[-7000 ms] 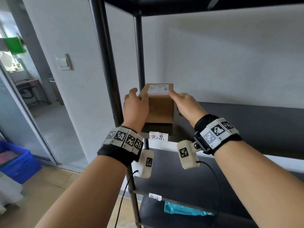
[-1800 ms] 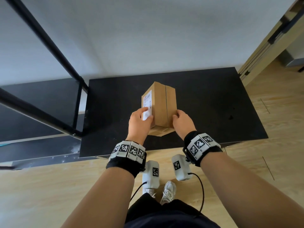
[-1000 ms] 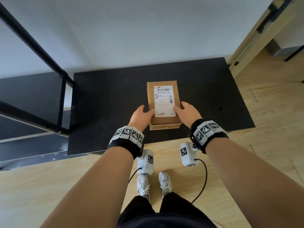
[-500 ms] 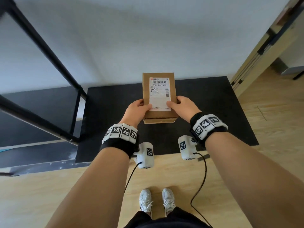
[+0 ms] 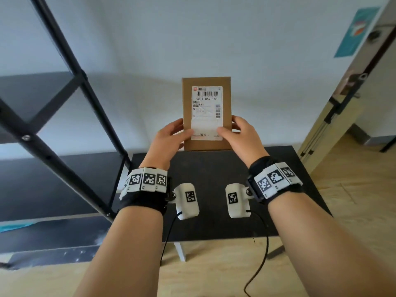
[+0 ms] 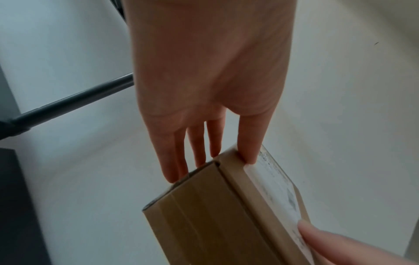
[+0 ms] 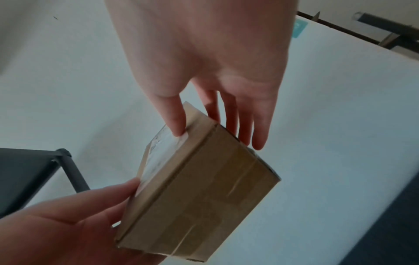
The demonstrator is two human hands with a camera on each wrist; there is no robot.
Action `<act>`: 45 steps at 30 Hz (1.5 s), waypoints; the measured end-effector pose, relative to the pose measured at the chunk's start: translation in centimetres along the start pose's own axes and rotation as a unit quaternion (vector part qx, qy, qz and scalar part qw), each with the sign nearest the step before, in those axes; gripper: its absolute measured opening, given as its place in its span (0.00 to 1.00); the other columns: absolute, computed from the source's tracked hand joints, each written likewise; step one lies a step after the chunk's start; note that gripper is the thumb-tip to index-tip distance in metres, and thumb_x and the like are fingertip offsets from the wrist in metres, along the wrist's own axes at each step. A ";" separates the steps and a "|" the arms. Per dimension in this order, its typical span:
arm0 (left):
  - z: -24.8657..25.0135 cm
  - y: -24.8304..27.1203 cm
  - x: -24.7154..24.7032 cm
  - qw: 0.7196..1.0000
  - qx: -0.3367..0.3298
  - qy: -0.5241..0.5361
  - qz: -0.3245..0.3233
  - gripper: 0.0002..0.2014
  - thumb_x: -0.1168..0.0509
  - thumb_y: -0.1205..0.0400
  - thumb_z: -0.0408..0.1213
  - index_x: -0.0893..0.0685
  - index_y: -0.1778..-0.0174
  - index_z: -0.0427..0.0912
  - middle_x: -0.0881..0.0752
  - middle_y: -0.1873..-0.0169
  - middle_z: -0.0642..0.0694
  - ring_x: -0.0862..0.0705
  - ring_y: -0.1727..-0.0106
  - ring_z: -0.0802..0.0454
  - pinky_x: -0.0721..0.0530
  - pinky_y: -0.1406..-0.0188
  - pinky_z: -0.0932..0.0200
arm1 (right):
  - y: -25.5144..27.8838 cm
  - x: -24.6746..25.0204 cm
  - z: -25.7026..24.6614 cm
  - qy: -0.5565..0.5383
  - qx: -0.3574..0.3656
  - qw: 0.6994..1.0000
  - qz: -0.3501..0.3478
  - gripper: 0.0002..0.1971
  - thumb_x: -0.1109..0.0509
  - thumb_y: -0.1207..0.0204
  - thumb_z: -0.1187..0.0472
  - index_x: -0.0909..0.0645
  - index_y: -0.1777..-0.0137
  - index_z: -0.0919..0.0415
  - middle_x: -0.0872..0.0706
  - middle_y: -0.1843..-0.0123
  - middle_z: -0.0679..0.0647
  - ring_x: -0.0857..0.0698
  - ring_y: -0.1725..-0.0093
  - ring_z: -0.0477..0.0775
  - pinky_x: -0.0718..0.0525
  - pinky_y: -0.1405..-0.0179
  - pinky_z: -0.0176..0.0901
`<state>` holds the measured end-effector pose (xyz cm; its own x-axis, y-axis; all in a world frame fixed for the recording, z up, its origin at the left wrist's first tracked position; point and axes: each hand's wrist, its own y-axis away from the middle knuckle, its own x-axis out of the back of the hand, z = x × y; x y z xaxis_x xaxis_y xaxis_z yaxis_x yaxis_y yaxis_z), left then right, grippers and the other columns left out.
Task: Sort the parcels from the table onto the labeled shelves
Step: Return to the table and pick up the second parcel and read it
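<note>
A brown cardboard parcel [image 5: 206, 113] with a white shipping label facing me is held up in the air above the black table [image 5: 214, 168]. My left hand [image 5: 169, 137] pinches its lower left edge, thumb on the label face and fingers behind. My right hand [image 5: 240, 133] pinches the lower right edge the same way. In the left wrist view the parcel [image 6: 217, 211] shows its side, with the left hand [image 6: 211, 107] above it. In the right wrist view the parcel [image 7: 199, 193] sits between the right hand [image 7: 204, 71] and the left hand.
The black shelf rack [image 5: 70, 99] with its slanted posts stands at the left, its shelves dark and a teal bag [image 5: 12, 227] on a low one. A white wall is straight ahead. A doorway [image 5: 347, 108] opens at the right. Wood floor lies below.
Since a second ago both hands have lifted the parcel off the table and tilted it upright, label toward me. Earlier, another box was set on a shelf.
</note>
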<state>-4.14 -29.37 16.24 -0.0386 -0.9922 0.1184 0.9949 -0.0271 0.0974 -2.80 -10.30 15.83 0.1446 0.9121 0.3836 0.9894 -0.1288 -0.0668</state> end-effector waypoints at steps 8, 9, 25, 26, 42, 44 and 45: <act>3.0 1.8 1.1 0.995 -0.083 0.052 0.004 0.27 0.27 0.20 0.30 0.21 0.24 0.44 0.13 0.33 0.51 0.12 0.36 0.54 0.14 0.34 0.53 | 0.9 1.4 -3.7 -0.079 0.039 0.996 0.035 0.24 0.26 0.23 0.61 0.27 0.28 0.54 0.17 0.31 0.47 0.17 0.40 0.44 0.15 0.51 0.34; 3.2 2.0 1.2 0.995 -0.088 0.057 0.004 0.27 0.27 0.21 0.30 0.21 0.24 0.44 0.13 0.33 0.52 0.11 0.37 0.54 0.14 0.33 0.52 | 1.1 1.5 -4.0 -0.087 0.041 0.995 0.037 0.24 0.26 0.23 0.62 0.28 0.29 0.54 0.17 0.32 0.47 0.16 0.41 0.44 0.15 0.51 0.34; 3.6 3.3 2.3 0.992 -0.118 0.053 0.002 0.29 0.26 0.24 0.23 0.19 0.27 0.43 0.12 0.34 0.50 0.13 0.33 0.49 0.17 0.30 0.45 | 2.6 1.2 -5.2 -0.105 0.063 0.991 0.055 0.24 0.25 0.25 0.65 0.29 0.32 0.57 0.16 0.34 0.49 0.15 0.37 0.47 0.14 0.48 0.36; 3.7 3.3 2.3 0.991 -0.119 0.054 0.003 0.28 0.26 0.24 0.23 0.19 0.27 0.43 0.12 0.34 0.51 0.13 0.33 0.50 0.17 0.30 0.46 | 2.7 1.2 -5.3 -0.107 0.063 0.991 0.054 0.23 0.26 0.25 0.66 0.29 0.32 0.57 0.16 0.34 0.49 0.15 0.37 0.47 0.14 0.48 0.36; 4.6 3.4 1.8 0.995 -0.083 0.048 0.031 0.25 0.27 0.22 0.34 0.18 0.27 0.42 0.09 0.41 0.46 0.10 0.39 0.49 0.15 0.33 0.46 | 2.3 2.1 -5.9 -0.078 0.045 0.995 0.042 0.18 0.29 0.22 0.58 0.24 0.33 0.56 0.14 0.39 0.47 0.15 0.42 0.44 0.15 0.48 0.39; 4.6 3.5 1.8 0.995 -0.081 0.043 0.035 0.24 0.27 0.21 0.34 0.18 0.27 0.42 0.09 0.41 0.46 0.10 0.39 0.49 0.15 0.33 0.47 | 2.2 2.0 -5.9 -0.072 0.047 0.996 0.037 0.20 0.29 0.22 0.58 0.25 0.32 0.56 0.14 0.38 0.48 0.16 0.42 0.43 0.16 0.49 0.37; 4.6 3.6 1.9 0.995 -0.080 0.042 0.038 0.23 0.27 0.21 0.34 0.18 0.28 0.42 0.09 0.41 0.47 0.10 0.39 0.49 0.15 0.33 0.47 | 2.1 1.9 -6.0 -0.068 0.049 0.996 0.032 0.21 0.29 0.22 0.58 0.25 0.30 0.56 0.15 0.37 0.49 0.16 0.42 0.43 0.16 0.51 0.35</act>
<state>-1.03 -30.76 21.34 0.0377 -0.9987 0.0352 0.9971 0.0352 -0.0680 -0.36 -11.19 21.89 0.1981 0.9482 0.2483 0.9712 -0.1558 -0.1800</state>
